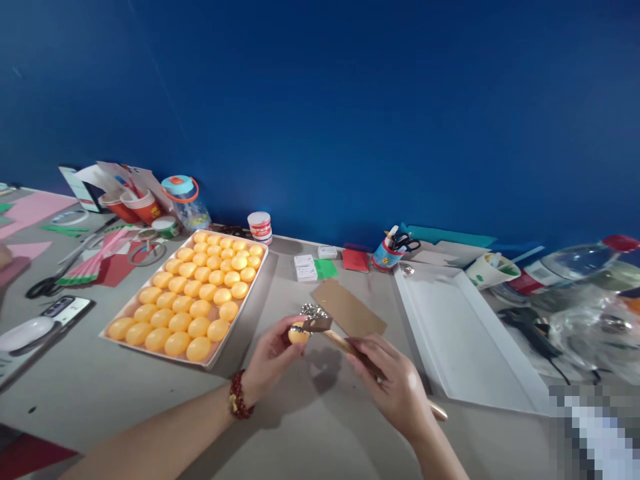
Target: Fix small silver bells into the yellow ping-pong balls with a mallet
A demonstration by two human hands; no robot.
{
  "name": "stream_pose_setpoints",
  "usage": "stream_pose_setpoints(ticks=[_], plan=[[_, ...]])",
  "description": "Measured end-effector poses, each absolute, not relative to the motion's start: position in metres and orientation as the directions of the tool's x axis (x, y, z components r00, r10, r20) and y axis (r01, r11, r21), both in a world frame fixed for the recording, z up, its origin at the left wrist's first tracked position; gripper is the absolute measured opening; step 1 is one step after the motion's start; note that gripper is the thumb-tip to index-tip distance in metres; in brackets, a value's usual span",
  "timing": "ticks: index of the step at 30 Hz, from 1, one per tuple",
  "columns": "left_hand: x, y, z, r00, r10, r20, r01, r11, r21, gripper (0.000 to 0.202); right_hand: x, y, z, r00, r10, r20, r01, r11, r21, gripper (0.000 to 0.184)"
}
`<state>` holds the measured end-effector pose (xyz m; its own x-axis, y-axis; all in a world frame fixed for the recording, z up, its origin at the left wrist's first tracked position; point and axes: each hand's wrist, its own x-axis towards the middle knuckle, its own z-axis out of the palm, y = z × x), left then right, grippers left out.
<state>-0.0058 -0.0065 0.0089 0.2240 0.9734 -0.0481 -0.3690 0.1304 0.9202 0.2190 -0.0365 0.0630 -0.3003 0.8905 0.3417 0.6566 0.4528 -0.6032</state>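
My left hand point(274, 358) is closed round a small orange ball point(298, 333), held just above the grey table. My right hand point(395, 383) grips a wooden-handled tool point(340, 341) whose dark tip rests against the ball. A red bead bracelet point(239, 396) sits on my left wrist. Just behind the ball lies a small pile of shiny silver bits point(313, 311). To the left stands a white tray point(131, 306) filled with several rows of orange balls point(203, 293).
An empty white tray point(463, 340) lies to the right, a brown card piece point(348, 309) in front of me. Scissors point(47, 285), paper cups point(135, 203), a jar point(186, 200), a pen cup point(387, 255), a glue gun point(530, 330) and plastic bags crowd the table's far edge.
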Motion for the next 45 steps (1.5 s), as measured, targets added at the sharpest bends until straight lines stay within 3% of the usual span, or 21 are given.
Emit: stream_pose_setpoints(ticks=[4,11,25,36,40,45], plan=[[-0.006,-0.007,0.008,0.209,0.977,-0.051,-0.367,0.126,0.922,0.039,0.221,-0.036,0.060,-0.305,0.891,0.335,0.666,0.452,-0.594,0.012],[-0.010,-0.007,0.009,0.261,0.965,0.028,-0.408,0.084,0.909,0.037,0.224,-0.034,0.061,-0.161,0.896,0.414,0.651,0.412,-0.637,0.009],[-0.009,-0.008,0.009,0.190,0.982,0.006,-0.388,0.070,0.919,0.036,0.212,-0.039,0.060,-0.295,0.881,0.370,0.634,0.470,-0.614,0.012],[-0.009,-0.005,0.006,0.136,0.991,0.006,-0.405,0.050,0.913,0.035,0.212,-0.038,0.062,-0.269,0.893,0.362,0.657,0.445,-0.609,0.013],[-0.011,-0.006,0.007,0.206,0.978,0.031,-0.425,0.061,0.903,0.034,0.214,-0.040,0.058,-0.157,0.915,0.372,0.631,0.383,-0.674,0.014],[-0.010,-0.011,0.010,0.365,0.927,0.086,-0.434,0.087,0.897,0.028,0.213,-0.045,0.057,-0.075,0.990,0.120,0.461,0.141,-0.876,0.017]])
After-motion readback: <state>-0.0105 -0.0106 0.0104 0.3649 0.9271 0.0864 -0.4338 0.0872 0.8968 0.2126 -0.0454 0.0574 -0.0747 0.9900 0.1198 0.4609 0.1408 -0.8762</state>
